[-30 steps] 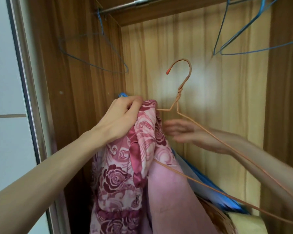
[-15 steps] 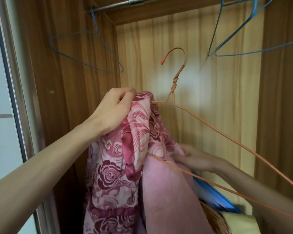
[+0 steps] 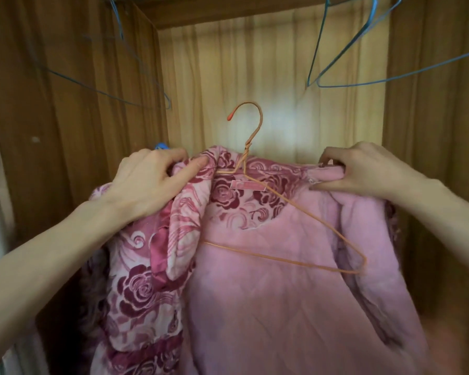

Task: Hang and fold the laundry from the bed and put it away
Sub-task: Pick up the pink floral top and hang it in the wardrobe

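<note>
1. Holding up a pink quilted jacket (image 3: 268, 280) inside a wooden wardrobe (image 3: 73, 109), spread open so its plain pink lining faces the viewer and the rose-patterned outer cloth shows at the collar and down the left side.
2. Gripping the left shoulder: left hand (image 3: 149, 182), fingers curled into the patterned cloth beside the collar.
3. Pinching the right shoulder: right hand (image 3: 368, 171), closed on the folded pink edge, at the same height as the other hand.
4. Lying against the lining: an orange wire hanger (image 3: 290, 204), hook upright above the collar, free of any rail, its right arm and bottom wire fully exposed rather than tucked into the sleeve; left arm hidden under the cloth.
5. Changed since a second ago: right hand up from low behind the garment to the far shoulder, and the jacket, then a bunched bundle hanging from the left hand alone, now stretched wide.
6. Meaning for the task, as a judgement: jacket opened and ready, right shoulder not yet seated over the wire, hanging on the rail not yet done.
7. Dangling above: blue wire hangers (image 3: 363, 63) at upper right, another at upper left, all bare. Rail itself barely in view.
</note>
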Available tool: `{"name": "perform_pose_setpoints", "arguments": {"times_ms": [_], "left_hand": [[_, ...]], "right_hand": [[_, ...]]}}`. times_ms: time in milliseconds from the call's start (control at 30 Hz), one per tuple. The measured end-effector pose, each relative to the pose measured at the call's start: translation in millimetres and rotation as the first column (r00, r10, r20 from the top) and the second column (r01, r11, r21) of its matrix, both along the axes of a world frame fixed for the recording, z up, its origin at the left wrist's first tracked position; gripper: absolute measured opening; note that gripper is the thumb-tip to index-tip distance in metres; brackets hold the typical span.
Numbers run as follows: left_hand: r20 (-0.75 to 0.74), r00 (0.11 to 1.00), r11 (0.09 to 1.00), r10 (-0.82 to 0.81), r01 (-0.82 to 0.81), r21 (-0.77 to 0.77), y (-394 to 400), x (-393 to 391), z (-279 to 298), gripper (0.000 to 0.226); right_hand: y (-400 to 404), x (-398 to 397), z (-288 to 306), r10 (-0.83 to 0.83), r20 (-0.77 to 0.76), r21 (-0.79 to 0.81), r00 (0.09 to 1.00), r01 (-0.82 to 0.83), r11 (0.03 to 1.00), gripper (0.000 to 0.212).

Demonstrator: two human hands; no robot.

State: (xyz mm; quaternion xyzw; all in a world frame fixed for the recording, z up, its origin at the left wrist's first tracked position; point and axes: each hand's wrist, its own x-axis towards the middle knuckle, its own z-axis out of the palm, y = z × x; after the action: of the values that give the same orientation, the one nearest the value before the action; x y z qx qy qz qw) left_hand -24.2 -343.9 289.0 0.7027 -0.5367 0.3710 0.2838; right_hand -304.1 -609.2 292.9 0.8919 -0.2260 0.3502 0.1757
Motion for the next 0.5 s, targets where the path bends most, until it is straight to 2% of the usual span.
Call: {"name": "perform_pose_setpoints", "arguments": {"times_ms": [100,233,300,400,500], "left_hand": [[0.149,0.985,0.992,0.086,-0.072,-0.099,-8.9,0.3,-8.9,0.070],[0.242,0.946,0.966,0.213,-0.167,-0.198,-17.5,-8.1,-17.9,0.063],[0.248,0.937,0.956,0.245,-0.190,-0.223,-20.4,-13.7,-20.0,0.061],[0.219,0.942,0.949,0.255,-0.201,-0.242,-23.7,-19.2,-21.5,0.058],[0.191,0.948,0.941,0.253,-0.195,-0.277,-21.8,-16.4,-20.1,0.058]], "right_hand": [[4.1,-4.4,3.4,-0.106,-0.028,-0.095,0.994,0.102,0.990,0.085],[19.7,-0.6,7.5,-0.183,-0.042,-0.193,0.982,0.171,0.966,0.075],[31.9,3.4,12.0,-0.184,-0.034,-0.113,0.982,0.180,0.977,0.064],[47.5,12.6,17.6,-0.092,-0.062,0.143,0.994,0.100,0.985,0.039],[56.5,15.3,19.6,-0.087,-0.094,0.285,0.992,0.111,0.952,0.033]]}}
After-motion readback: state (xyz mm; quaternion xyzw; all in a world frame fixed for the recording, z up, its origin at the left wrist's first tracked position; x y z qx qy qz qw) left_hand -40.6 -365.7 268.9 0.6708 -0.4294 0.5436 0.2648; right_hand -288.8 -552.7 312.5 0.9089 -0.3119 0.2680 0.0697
